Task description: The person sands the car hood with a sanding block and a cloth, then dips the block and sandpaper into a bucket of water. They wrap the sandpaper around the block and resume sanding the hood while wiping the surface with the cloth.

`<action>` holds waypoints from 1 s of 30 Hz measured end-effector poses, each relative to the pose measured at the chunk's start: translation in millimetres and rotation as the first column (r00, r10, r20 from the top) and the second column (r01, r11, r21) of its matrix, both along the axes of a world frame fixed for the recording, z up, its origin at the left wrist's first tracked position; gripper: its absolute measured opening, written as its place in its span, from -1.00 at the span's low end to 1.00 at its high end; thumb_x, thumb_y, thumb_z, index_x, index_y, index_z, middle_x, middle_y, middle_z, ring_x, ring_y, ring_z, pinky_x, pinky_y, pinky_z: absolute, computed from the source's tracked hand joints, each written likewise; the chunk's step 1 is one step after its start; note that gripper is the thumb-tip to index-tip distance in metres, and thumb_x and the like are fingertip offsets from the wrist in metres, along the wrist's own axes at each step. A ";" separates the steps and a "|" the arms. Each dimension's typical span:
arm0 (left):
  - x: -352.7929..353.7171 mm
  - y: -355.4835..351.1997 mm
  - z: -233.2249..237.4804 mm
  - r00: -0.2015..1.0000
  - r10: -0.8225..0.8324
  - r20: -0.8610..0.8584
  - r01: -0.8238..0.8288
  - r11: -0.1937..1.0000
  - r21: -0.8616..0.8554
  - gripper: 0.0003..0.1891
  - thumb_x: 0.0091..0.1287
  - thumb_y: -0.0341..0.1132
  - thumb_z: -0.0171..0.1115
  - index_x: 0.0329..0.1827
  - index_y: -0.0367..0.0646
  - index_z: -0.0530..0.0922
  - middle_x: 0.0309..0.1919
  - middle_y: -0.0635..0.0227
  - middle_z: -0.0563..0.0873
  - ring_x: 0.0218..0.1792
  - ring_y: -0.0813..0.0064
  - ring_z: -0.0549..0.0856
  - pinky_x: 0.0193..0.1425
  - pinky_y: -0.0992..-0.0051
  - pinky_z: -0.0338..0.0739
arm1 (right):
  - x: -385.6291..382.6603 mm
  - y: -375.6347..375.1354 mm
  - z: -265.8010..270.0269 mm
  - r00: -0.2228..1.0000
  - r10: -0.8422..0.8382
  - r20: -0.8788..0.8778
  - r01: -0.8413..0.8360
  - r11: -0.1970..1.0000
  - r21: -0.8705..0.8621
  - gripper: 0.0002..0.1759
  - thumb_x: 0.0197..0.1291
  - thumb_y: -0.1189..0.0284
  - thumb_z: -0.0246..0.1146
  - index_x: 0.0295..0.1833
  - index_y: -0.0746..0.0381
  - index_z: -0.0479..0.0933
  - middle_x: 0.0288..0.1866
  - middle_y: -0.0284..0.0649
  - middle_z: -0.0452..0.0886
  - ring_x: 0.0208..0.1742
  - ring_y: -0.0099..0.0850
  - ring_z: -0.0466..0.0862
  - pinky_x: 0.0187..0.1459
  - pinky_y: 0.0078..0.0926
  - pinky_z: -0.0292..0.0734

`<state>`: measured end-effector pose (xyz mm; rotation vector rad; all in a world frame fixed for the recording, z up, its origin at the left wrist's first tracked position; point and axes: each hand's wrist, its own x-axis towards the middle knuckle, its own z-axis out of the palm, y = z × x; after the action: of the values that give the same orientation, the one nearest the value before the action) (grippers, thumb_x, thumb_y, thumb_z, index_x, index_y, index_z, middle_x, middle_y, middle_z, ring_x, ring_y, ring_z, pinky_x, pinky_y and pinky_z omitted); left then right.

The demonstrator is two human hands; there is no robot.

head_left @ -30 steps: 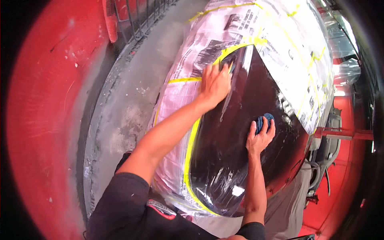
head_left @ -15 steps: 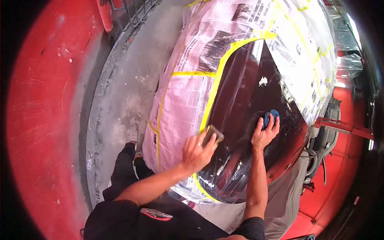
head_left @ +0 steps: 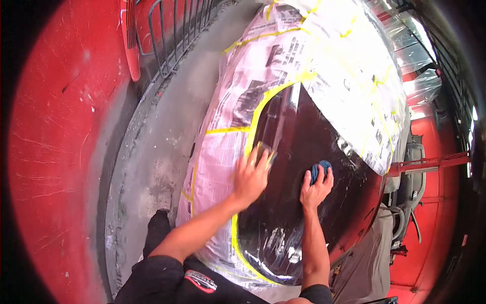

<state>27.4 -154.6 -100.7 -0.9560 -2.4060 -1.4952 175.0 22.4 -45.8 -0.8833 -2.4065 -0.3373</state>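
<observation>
My left hand (head_left: pixel 250 177) is closed around a small dark sanding block (head_left: pixel 265 152) with a tan edge, against the left side of a dark, glossy car panel (head_left: pixel 298 134). To its right, my right hand (head_left: pixel 316 192) presses a bunched blue cloth (head_left: pixel 320 171) onto the same panel, fingers curled over it. Yellow masking tape (head_left: pixel 258 112) runs along the panel's left border. Beyond the tape, printed newspaper (head_left: pixel 226 152) masks the bodywork. Whitish streaks and reflections show on the panel's lower part.
A red wall (head_left: pixel 61 152) stands left, with black metal bars (head_left: pixel 174 35) at its far end. Grey floor (head_left: pixel 177 106) runs between wall and car. Grey sheeting (head_left: pixel 367 258) hangs on the right, near removed car parts (head_left: pixel 412 177) and a red beam (head_left: pixel 440 162).
The view has shifted, so the car sits lower and further left. My left hand with the block has moved up along the taped edge. The cloth stays under my right hand.
</observation>
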 end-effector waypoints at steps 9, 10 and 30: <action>-111.9 72.3 22.8 0.993 -0.105 -0.050 0.107 0.994 0.031 -0.53 0.42 -0.25 0.21 0.39 -0.08 0.55 0.31 -0.05 0.60 0.13 -0.05 0.59 0.27 0.08 0.42 | -4.2 1.6 1.7 0.998 -0.061 -0.003 0.060 0.996 -0.067 -0.41 0.21 0.16 0.36 0.29 0.21 0.53 0.43 0.18 0.37 0.43 0.19 0.33 0.44 0.11 0.20; -92.0 50.3 10.8 0.987 -0.147 -0.060 0.150 0.988 0.043 -0.52 0.41 -0.28 0.24 0.40 -0.10 0.54 0.35 -0.01 0.57 0.10 -0.02 0.60 0.25 0.08 0.43 | -1.2 -0.7 1.3 0.998 -0.065 -0.001 0.065 0.995 -0.075 -0.41 0.20 0.16 0.37 0.29 0.21 0.53 0.44 0.17 0.37 0.43 0.18 0.34 0.44 0.11 0.20; -97.8 52.8 29.1 0.998 -0.011 0.065 0.015 0.998 -0.058 -0.53 0.29 -0.20 0.38 0.24 -0.18 0.66 0.05 -0.06 0.69 0.02 0.02 0.64 0.12 0.11 0.47 | 0.4 -1.4 -1.0 0.990 -0.134 0.040 0.137 0.987 -0.083 -0.39 0.21 0.17 0.37 0.32 0.24 0.51 0.47 0.15 0.34 0.47 0.13 0.31 0.46 0.07 0.19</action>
<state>-70.5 -101.8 -71.6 -0.9509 -2.5063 -1.4902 175.5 21.0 -46.8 -1.0916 -2.4128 -0.3038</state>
